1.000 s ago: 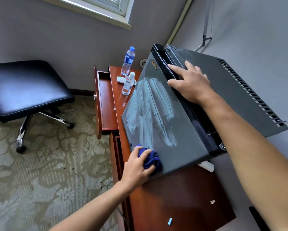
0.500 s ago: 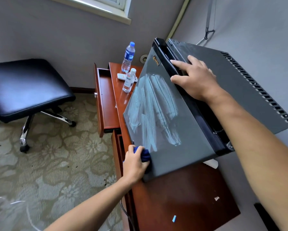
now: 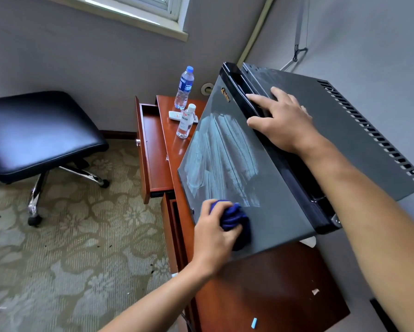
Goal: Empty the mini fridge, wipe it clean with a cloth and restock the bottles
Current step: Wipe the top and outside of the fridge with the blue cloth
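A dark grey mini fridge [image 3: 275,202] stands on a red-brown wooden desk [image 3: 268,288], its door shut and streaked with wet wipe marks. My left hand [image 3: 213,238] grips a bunched blue cloth [image 3: 234,221] and presses it against the door's lower left part. My right hand [image 3: 282,121] rests flat on the fridge's top front edge, fingers straight. Two clear water bottles stand on the desk beyond the fridge: a tall one with a blue cap [image 3: 184,88] and a shorter one with a white cap [image 3: 186,122].
A desk drawer [image 3: 153,152] hangs open to the left. A white remote [image 3: 175,115] lies by the bottles. A black padded stool on castors [image 3: 36,133] stands on the patterned carpet at left. The wall lies close behind the fridge. Small scraps lie on the desk's near end.
My left hand slid the cloth left to the door's lower corner, then back right and slightly up onto the door face. My right hand stayed on the fridge's top edge.
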A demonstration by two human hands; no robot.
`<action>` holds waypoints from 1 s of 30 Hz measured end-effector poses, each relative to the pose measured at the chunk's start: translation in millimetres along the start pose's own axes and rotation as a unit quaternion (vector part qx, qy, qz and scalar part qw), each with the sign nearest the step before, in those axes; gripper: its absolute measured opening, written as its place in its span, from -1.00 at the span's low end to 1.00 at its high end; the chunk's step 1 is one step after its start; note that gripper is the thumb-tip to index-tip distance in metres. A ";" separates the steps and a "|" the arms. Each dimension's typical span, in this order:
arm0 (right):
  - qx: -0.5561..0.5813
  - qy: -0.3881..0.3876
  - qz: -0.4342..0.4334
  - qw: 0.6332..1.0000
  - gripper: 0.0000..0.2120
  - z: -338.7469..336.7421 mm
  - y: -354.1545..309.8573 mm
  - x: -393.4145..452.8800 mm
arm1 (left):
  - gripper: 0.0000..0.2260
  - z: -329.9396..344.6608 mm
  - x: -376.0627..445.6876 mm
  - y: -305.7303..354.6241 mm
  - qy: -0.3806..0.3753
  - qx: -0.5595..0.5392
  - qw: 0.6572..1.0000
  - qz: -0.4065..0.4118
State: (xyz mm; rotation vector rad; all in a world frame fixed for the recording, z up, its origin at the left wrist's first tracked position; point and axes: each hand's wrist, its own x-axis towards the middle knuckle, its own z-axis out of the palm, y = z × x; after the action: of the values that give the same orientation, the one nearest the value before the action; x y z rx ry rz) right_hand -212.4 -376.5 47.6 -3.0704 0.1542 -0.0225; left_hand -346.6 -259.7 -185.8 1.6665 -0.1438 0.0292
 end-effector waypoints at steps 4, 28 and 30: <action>0.001 0.003 -0.001 1.000 -0.34 0.3 0.0 -0.7 | -0.85 12.0 0.0 -88.6 -0.015 0.060 0.957 -0.282; 0.013 0.003 -0.009 1.000 -0.35 0.4 2.8 -0.2 | -0.78 -5.3 10.3 47.4 0.013 -0.006 1.000 -0.025; 0.013 0.006 -0.009 1.000 -0.34 0.1 3.0 -0.1 | -0.78 -4.3 15.8 34.1 0.013 0.005 1.000 -0.017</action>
State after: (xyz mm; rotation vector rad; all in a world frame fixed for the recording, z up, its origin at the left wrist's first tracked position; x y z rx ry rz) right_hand -212.8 -379.5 47.3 -3.0470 0.1246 -0.0424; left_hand -334.4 -259.9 -150.0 1.6768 -0.0956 0.0271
